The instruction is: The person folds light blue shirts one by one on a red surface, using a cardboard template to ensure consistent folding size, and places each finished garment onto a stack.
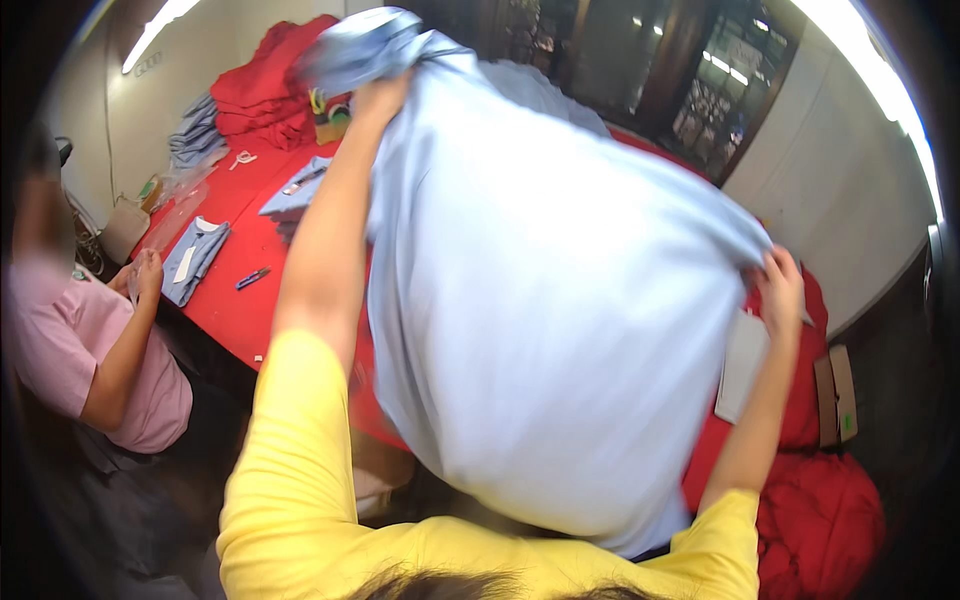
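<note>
A light blue shirt (550, 290) is spread wide in the air in front of me, billowing and blurred by motion. My left hand (383, 98) grips it at the far left, where bunched cloth flops over beyond the fingers. At the right, my right hand (780, 288) pinches the opposite edge of the cloth. Both arms are stretched out, the left one farther forward. The shirt hangs over much of the red-covered table (225, 315) and hides what lies beneath it.
A co-worker in a pink top (130, 360) handles clear plastic at the left, beside a folded blue shirt (196, 260). A pen (253, 278) lies nearby. Red garments (265, 90) are heaped at the back left, more red cloth (820, 520) at the right by a cardboard box (838, 395).
</note>
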A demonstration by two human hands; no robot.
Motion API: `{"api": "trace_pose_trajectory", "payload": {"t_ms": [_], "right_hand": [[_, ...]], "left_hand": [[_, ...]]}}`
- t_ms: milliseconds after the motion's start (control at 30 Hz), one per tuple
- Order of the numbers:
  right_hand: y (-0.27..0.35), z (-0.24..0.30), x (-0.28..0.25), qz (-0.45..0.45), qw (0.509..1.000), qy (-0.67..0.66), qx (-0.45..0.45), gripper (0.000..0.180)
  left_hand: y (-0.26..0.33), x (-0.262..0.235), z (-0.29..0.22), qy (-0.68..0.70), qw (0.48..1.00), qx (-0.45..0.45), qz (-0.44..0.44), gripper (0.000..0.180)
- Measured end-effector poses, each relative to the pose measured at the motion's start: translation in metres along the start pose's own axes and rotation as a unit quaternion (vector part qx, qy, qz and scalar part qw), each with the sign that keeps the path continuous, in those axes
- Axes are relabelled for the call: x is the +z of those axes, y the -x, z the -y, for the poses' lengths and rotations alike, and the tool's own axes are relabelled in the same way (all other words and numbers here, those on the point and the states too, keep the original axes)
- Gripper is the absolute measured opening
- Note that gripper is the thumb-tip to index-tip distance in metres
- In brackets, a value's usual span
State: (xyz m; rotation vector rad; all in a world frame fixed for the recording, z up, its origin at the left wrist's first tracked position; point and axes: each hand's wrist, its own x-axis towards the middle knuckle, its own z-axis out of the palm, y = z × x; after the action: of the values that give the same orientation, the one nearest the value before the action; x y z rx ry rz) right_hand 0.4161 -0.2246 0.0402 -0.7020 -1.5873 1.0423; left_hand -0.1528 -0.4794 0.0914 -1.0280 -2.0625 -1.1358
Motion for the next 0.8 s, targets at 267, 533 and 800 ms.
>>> {"api": "trace_pose_trajectory", "payload": {"t_ms": [267, 533, 800], "right_hand": [[0.154, -0.165, 0.132, 0.225, 0.857, 0.433, 0.163, 0.066], [0.216, -0.197, 0.086, 0.12, 0.888, 0.444, 0.013, 0.053], [0.134, -0.213, 0.131, -0.001, 0.843, 0.533, 0.078, 0.057]], "left_hand": [[0.2, 0.12, -0.061, 0.071, 0.866, 0.098, 0.485, 0.071], [0.392, 0.027, 0.041, -0.109, 0.953, -0.051, 0.278, 0.063], [0.414, -0.007, -0.035, -0.035, 0.937, -0.002, 0.348, 0.045]]}}
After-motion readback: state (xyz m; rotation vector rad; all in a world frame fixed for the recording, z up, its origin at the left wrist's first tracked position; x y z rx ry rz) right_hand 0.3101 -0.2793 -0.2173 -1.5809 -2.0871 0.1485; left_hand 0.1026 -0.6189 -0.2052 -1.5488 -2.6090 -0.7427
